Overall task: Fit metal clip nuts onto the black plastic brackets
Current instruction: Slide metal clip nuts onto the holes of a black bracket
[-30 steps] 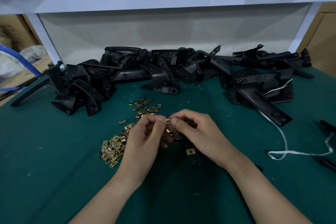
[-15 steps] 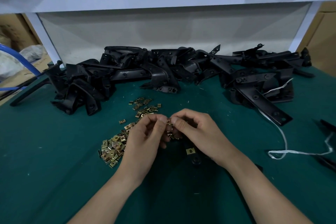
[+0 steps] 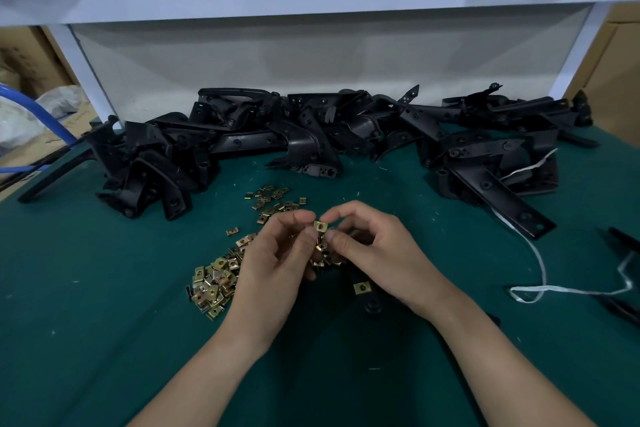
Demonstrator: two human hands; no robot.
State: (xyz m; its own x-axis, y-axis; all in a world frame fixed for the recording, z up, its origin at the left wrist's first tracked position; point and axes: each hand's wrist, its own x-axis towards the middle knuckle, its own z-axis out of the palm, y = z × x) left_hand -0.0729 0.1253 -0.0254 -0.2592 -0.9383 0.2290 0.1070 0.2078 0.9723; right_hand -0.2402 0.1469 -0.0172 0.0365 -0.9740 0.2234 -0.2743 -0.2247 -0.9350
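We pinch 1 small brass-coloured square metal clip nut between our left hand and right hand. Below them, 1 black plastic bracket already carries a nut; the heaped black brackets seem undone. Loose nuts lie on the green mat, no containers.

One brass-coloured clip nut stands upright, others scattered loose (black brackets heaped behind)
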